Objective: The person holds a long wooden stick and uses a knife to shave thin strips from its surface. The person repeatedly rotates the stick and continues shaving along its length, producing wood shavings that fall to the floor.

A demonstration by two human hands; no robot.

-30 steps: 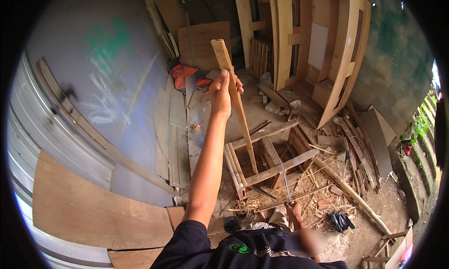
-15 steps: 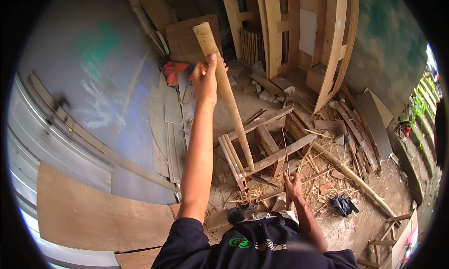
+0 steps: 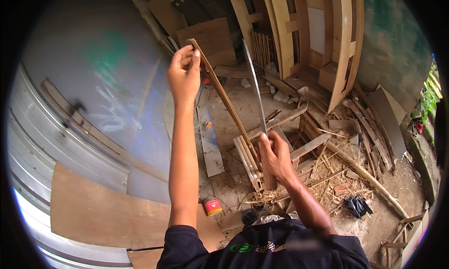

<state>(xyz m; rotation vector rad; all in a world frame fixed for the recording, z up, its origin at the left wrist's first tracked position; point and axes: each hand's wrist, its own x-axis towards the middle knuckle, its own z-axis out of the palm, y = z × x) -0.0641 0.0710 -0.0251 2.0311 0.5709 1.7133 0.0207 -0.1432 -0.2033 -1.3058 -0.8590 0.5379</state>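
Observation:
My left hand (image 3: 185,70) is raised and closed around the upper end of a long split bamboo piece (image 3: 220,89). The bamboo slants down to the right, its narrow edge showing, and its lower end is by a low wooden frame (image 3: 306,147). A machete (image 3: 255,84) with a long thin blade is in my right hand (image 3: 275,159), the blade pointing up and away. A wooden handle shows below my fingers. The blade stands to the right of the bamboo, apart from it. My right hand hides part of the wooden frame and the bamboo's lower tip.
Bamboo shavings (image 3: 318,187) litter the ground around the frame. A long pole (image 3: 367,178) lies to the right, near a black plastic bag (image 3: 358,206). At the lower left are a red can (image 3: 213,208) and a plywood sheet (image 3: 107,210). Wooden panels (image 3: 343,49) lean at the back.
The bamboo has turned from its broad face to its edge, and my left hand has shifted left on it. My right hand has risen up and left, bringing the machete beside the bamboo.

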